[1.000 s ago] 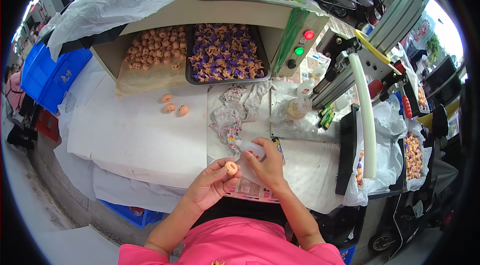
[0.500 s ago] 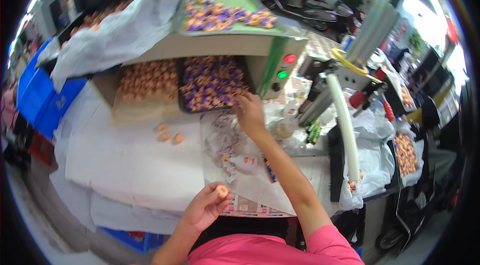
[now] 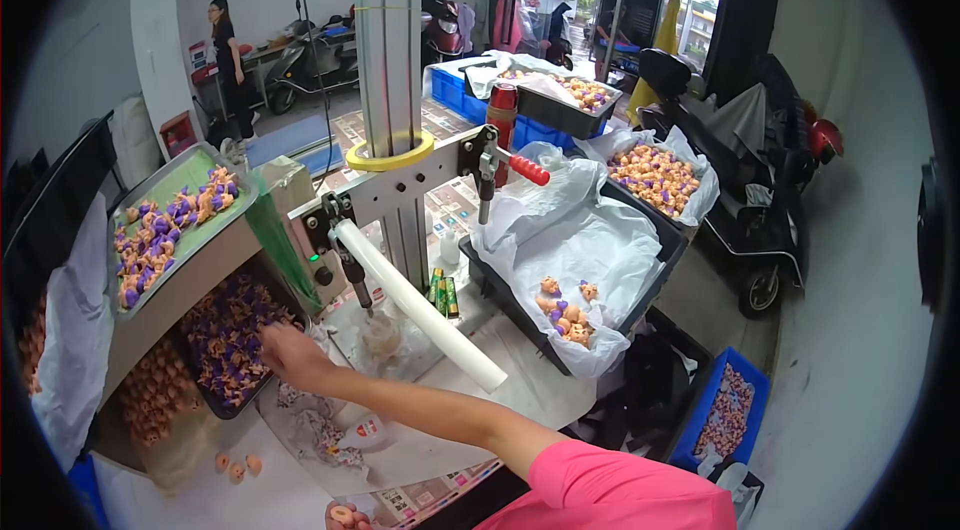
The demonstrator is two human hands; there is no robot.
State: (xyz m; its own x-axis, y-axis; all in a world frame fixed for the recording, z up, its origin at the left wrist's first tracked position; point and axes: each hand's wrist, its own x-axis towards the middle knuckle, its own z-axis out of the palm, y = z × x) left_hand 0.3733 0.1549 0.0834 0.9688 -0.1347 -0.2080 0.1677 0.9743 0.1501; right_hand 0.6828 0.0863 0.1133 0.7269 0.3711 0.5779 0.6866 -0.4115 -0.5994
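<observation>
Closest in, at the bottom edge, the left hand (image 3: 345, 515) only just pokes into view, its fingers curled together around a small orange piece (image 3: 350, 514); most of that hand is cut off, so I cannot tell more of the grip. Just beyond it, three loose orange pieces (image 3: 237, 468) lie on the white table cover (image 3: 290, 485), beside a heap of crumpled clear wrappers (image 3: 320, 425).

The right arm, in a pink sleeve (image 3: 620, 490), stretches out across the table. The right hand (image 3: 290, 355) is at the near rim of the tray of purple pieces (image 3: 225, 340), fingers (image 3: 272, 331) bent and loosely gathered, touching the sweets at the tray's edge; whether one is pinched between them I cannot tell. That purple tray sits directly under the fingertips, while a second tray of orange pieces (image 3: 155, 390) lies to its left, apart from the hand.

Above both trays a green tray (image 3: 170, 220) holds mixed purple and orange pieces. To the right of the hand a white roll (image 3: 420, 305) juts out from a metal packing machine (image 3: 395, 180) with a red-handled lever (image 3: 525, 170). Farther right, a black crate lined with white plastic (image 3: 590, 250) holds a handful of finished pieces. Behind it are two more filled crates (image 3: 655, 175), and a person (image 3: 225, 50) stands far back by parked scooters.
</observation>
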